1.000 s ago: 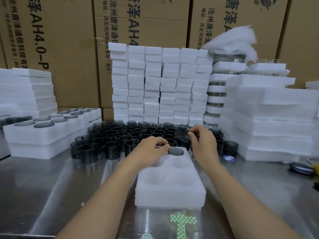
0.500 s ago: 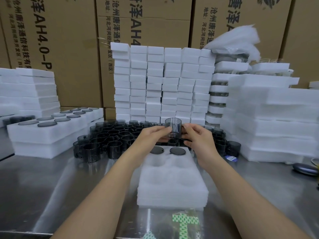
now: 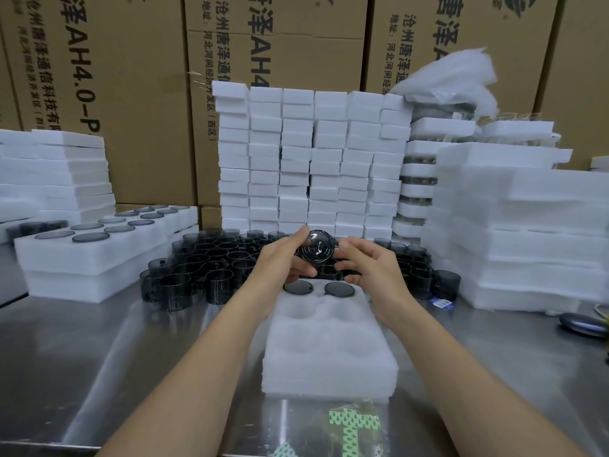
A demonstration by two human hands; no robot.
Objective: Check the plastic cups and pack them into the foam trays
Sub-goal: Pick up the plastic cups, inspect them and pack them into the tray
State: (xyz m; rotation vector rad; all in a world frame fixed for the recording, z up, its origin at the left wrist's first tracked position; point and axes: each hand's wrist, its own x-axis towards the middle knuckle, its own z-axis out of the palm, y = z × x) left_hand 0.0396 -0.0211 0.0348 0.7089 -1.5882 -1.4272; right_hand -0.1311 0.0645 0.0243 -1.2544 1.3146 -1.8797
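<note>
Since half a second ago the cup [image 3: 318,250] has been tipped. Its ribbed side wall faced me then; now a round end faces the head camera. Glare streaks cover that end, so it may be the base or the mouth; I cannot settle which. The cup is held above the far edge of the foam tray [image 3: 329,351], clear of it.

Left hand [image 3: 280,262]: thumb on top, fingers curled under, pinching the cup's left side. Right hand [image 3: 369,267]: fingertips curled against the cup's right side. Both hands grip the one cup.

The foam tray lies on the steel worktop [image 3: 99,357] straight ahead of me. Its two far pockets are filled: left seated cup [image 3: 298,287] and right seated cup [image 3: 339,289], both dark and flush with the foam. The nearer pockets show bare foam.

Loose cups [image 3: 211,258], smoky and translucent, stand crowded on the worktop behind the tray and the hands. A filled tray [image 3: 99,255] sits at left, with round dark tops in two rows. Foam block stacks [image 3: 313,159] rise behind the loose cups, with cardboard boxes [image 3: 115,77] behind those. A stack of foam trays [image 3: 527,225] is at right. A green-patterned bag [image 3: 354,427] lies just in front of the foam tray.
</note>
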